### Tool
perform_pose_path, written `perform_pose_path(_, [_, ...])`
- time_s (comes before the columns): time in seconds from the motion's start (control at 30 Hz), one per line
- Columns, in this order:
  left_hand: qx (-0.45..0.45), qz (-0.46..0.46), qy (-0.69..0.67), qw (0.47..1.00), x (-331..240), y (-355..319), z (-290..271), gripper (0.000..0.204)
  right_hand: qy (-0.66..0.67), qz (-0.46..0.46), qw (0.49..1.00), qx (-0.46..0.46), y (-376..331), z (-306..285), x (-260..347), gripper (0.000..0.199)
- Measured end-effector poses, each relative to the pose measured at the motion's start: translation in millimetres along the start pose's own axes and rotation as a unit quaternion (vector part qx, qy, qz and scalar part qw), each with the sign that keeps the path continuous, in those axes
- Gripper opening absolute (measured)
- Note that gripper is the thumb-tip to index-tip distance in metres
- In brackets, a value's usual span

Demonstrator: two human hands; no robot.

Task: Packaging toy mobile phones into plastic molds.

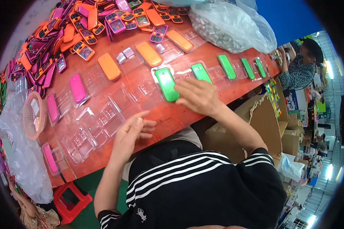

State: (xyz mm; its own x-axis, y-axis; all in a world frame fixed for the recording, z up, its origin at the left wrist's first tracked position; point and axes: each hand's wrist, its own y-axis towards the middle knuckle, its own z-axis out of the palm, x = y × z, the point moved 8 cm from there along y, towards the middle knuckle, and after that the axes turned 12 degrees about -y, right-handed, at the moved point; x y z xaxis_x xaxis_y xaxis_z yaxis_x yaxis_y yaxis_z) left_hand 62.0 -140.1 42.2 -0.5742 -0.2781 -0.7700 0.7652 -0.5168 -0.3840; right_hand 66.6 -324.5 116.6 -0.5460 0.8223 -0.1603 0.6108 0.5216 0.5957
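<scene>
The person's right hand (pixel 198 96) lies flat, fingers spread and gripping nothing, with its fingertips touching the lower end of a green toy phone (pixel 167 83) that sits in a clear plastic blister tray (pixel 159 70) near the middle of the red table (pixel 168 116). The left hand (pixel 130 131) hovers loosely open near the table's near edge, fingers slightly curled and empty, just beside a row of empty clear blister trays (pixel 103 118).

A second green phone (pixel 200 72) lies just beside the right hand, and three more green phones (pixel 240 66) stand in a line toward the table's right end. Orange phones (pixel 149 53) and pink phones (pixel 77 87) lie in further trays across the middle and left of the table. A heap of orange and pink phones (pixel 65 34) fills the far left corner. A pink basket (pixel 34 114) sits at the left edge, and a clear bag of small white parts (pixel 229 26) rests at the far edge. A red stool (pixel 70 200) stands below the table.
</scene>
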Motion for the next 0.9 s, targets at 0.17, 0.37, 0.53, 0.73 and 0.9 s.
perform_pose_path(0.17, [-0.056, 0.282, 0.388, 0.876, -117.6, 69.6, 2.5, 0.045, -0.047, 0.205, 0.970, 0.123, 59.2, 45.9, -89.4, 0.032])
perform_pose_path(0.37, [-0.262, 0.338, 0.635, 0.643, -195.0, 199.0, -18.3, 0.079, -0.102, 0.291, 0.923, 0.229, 120.4, 150.8, -176.5, 0.054])
perform_pose_path(0.53, [-0.303, 0.179, 0.704, 0.617, -199.5, 250.8, -15.8, 0.102, -0.108, 0.325, 0.892, 0.294, 130.3, 191.4, -199.9, 0.061])
perform_pose_path(0.73, [-0.303, 0.102, 0.732, 0.602, -196.0, 269.7, -28.9, 0.090, -0.045, 0.354, 0.896, 0.266, 131.3, 186.0, -213.5, 0.044])
perform_pose_path(0.9, [-0.290, 0.152, 0.725, 0.606, -192.1, 270.1, -35.0, 0.068, -0.015, 0.343, 0.928, 0.145, 108.4, 152.2, -211.4, 0.040])
